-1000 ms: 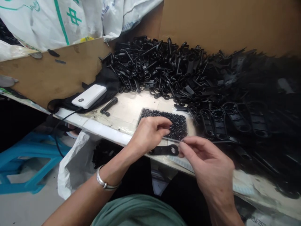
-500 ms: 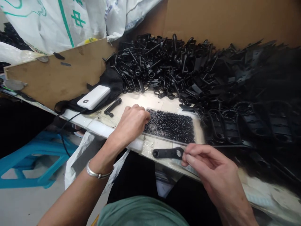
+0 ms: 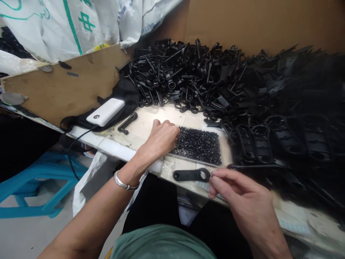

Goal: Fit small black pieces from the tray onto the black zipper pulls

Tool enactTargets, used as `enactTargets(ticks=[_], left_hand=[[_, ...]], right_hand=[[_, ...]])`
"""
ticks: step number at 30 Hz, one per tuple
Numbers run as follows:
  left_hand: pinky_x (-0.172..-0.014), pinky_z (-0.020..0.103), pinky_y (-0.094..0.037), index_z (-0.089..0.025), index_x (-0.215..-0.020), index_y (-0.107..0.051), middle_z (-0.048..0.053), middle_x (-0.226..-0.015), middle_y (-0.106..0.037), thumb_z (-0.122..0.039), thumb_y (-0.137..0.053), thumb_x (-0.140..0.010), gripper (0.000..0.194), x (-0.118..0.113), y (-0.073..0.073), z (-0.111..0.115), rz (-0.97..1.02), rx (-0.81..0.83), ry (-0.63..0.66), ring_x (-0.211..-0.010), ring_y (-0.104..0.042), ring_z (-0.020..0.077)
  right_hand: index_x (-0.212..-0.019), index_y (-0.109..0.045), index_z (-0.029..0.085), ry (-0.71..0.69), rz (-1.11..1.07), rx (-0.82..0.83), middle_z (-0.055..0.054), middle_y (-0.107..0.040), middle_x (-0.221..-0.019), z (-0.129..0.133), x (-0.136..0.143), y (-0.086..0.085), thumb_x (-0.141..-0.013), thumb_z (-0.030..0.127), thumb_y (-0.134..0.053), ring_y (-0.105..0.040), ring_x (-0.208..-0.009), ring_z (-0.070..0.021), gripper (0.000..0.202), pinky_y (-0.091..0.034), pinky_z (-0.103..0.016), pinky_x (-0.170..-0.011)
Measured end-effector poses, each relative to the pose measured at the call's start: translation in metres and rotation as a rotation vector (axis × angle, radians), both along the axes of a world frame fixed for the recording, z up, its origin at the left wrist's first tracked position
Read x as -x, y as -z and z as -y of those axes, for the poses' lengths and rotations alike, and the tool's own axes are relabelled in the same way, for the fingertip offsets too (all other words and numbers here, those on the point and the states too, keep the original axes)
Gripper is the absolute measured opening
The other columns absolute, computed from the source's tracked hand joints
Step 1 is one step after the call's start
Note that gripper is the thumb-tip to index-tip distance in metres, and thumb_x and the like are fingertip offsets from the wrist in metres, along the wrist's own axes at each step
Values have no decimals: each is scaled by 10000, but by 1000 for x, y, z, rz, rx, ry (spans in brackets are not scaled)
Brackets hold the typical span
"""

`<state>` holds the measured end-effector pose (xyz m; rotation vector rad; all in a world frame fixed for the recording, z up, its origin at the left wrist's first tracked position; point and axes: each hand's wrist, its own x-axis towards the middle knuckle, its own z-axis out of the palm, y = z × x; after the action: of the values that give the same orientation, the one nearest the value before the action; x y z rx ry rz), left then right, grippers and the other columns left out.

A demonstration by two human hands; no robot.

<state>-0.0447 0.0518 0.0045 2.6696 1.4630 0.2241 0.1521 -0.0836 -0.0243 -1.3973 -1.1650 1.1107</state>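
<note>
My left hand (image 3: 165, 138) reaches over the left part of a shallow clear tray (image 3: 198, 162) full of tiny black pieces (image 3: 201, 144). Its fingers are curled down, and the fingertips are hidden, so I cannot see what they hold. At the table's front edge, my right hand (image 3: 237, 190) pinches one end of a flat black plastic lever (image 3: 190, 175) between thumb and forefinger. This lever has a large round hole at the pinched end and a small round end pointing left.
A large heap of black plastic parts (image 3: 183, 72) spreads across the back and right of the table. One loose black lever (image 3: 127, 123) lies left of the tray. Beyond it, a white power bank (image 3: 105, 112) with a cable rests on black cloth. A blue stool (image 3: 43, 183) stands at lower left.
My left hand has shifted right, further over the tray, with its fingers still curled. My right hand keeps its pinch at the lever's end and has barely moved.
</note>
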Motion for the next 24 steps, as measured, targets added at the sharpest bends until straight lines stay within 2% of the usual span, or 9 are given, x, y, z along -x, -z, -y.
enactTargets(ticks=[5,11,14,18,24], left_hand=[[-789,411,-290,-146,-705,-639,87,-766,-681,-149,-560,-841,158,-1,2,-2,51,46,-13,-862,-574,257],[-816,422,-325,-158,-671,-634,41,-686,-667,-120,-553,-814,169,1,0,-4,152,98,-30,-774,-584,223],[-775,371,-370,-161,-693,-653,44,-694,-672,-122,-538,-816,173,7,-4,1,237,93,-70,-731,-583,202],[-641,273,-410,-172,-747,-698,18,-678,-686,-138,-574,-800,139,14,-5,6,370,123,-127,-614,-575,151],[-646,252,-426,-171,-759,-694,8,-739,-695,-101,-625,-746,99,18,-3,10,500,136,-160,-691,-602,149]], right_hand=[[-873,-716,200,9,-20,-4,-1,-677,-623,0,1,-2,-757,288,-737,-648,-557,-128,147,-578,-223,-568],[-873,-716,186,0,-39,26,-14,-683,-628,-1,1,-1,-747,300,-743,-659,-561,-146,171,-587,-245,-568],[-891,-718,188,4,-59,42,-17,-689,-641,0,-1,-1,-747,308,-744,-660,-561,-147,190,-587,-249,-575],[-927,-723,204,-14,-91,49,-11,-691,-658,-1,-2,0,-769,315,-730,-658,-568,-130,194,-575,-231,-592],[-898,-724,204,-15,-102,48,-3,-679,-636,-4,0,-2,-767,316,-736,-650,-568,-122,172,-573,-223,-599]])
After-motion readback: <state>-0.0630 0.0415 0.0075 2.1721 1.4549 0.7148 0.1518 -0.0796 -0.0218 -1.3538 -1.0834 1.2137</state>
